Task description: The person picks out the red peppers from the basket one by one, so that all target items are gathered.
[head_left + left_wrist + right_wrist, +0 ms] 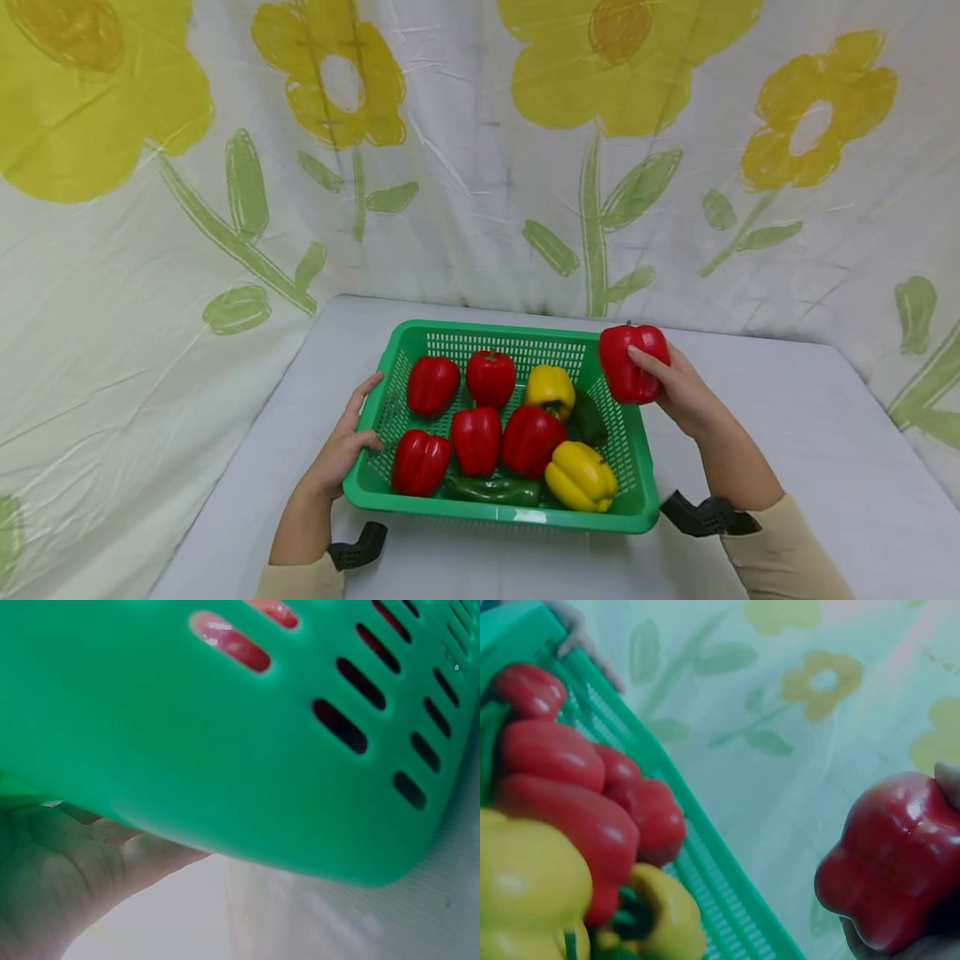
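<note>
My right hand (684,390) grips a red bell pepper (634,364) over the right rim of a green plastic basket (517,514). In the right wrist view, the held pepper (894,859) shows its lobed bottom. My left hand (345,446) holds the basket's left rim, thumb over the edge and fingers along the outside. The left wrist view shows that hand (67,874) beneath the slotted basket wall (195,765). Inside the basket lie several red bell peppers (476,442), two yellow bell peppers (581,477) and a long green pepper (491,490). Another dark green pepper (588,417) is partly hidden.
The basket rests on a table with a pale cover (787,433). A white cloth (465,167) painted with yellow flowers hangs behind the table. Black straps (360,546) circle both wrists, below beige sleeves (787,550).
</note>
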`<state>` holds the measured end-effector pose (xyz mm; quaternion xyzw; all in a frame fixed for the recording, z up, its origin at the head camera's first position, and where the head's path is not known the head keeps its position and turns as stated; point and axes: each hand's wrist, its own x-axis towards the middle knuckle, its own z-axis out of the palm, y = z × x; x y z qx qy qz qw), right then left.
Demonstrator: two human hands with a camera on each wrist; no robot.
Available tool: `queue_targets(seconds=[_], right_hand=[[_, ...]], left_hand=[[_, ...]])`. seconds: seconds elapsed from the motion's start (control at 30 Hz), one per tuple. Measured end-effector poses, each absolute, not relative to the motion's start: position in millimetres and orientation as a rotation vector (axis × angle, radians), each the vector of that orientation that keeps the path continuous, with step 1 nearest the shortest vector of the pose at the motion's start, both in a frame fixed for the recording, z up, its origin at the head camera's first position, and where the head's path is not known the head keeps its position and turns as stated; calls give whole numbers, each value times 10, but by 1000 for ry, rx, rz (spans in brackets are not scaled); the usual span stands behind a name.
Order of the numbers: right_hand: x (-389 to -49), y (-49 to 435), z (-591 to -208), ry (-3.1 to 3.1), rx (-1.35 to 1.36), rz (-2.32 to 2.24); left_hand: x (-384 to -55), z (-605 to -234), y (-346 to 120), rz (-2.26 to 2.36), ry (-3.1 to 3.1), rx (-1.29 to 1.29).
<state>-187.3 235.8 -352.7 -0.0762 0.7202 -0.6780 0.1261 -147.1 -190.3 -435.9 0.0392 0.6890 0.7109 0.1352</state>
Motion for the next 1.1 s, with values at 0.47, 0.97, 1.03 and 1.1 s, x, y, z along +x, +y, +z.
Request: queue_targets(seconds=[0.47, 0.97, 1.03, 1.1], right_hand=[[-1907, 2748, -3660, 1946, -64, -2134], [-2008, 3030, -3896, 1945, 104, -2154], [-2026, 3066, -3936, 1972, 140, -2130], [-2045, 3106, -3980, 1997, 185, -2103]], left_hand=[[-1475, -4372, -1906, 2061, 1980, 118], [-1475, -4373, -1911, 2065, 1987, 124], [-1474, -4376, -1911, 2063, 1982, 122], [-1473, -4379, -1909, 2061, 1981, 122]])
